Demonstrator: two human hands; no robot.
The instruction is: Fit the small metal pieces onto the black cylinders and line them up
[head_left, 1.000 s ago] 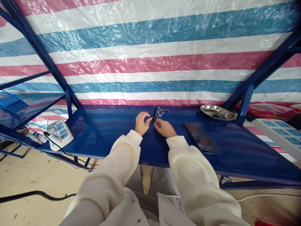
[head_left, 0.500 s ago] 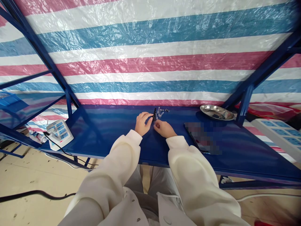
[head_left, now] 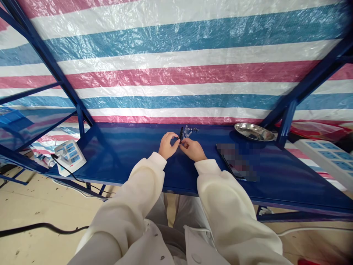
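On the blue table, a small dark strip-like piece [head_left: 181, 131] with a bumpy edge points away from me. My left hand [head_left: 167, 145] is curled round its near end, thumb and fingertips pinched against it. Close by on the other side is my right hand [head_left: 192, 149], its thumb and forefinger pressed together near the same end; whatever lies between them is too small to make out. Just beyond the fingers are several small clear tubes [head_left: 189, 134]. Beside those lie several small shiny round pieces [head_left: 194, 130].
A dark phone [head_left: 231, 162], partly blurred out, lies right of my right arm. Farther back stands a round metal dish [head_left: 254, 131]. White power strips sit at the left [head_left: 70, 157] and far right [head_left: 328, 154]. Blue frame posts [head_left: 286, 123] and a striped sheet [head_left: 176, 77] bound the table.
My left thumb has come down and closer to the right fingertips. My right hand has shifted slightly left, so the two hands now nearly meet at the strip's near end.
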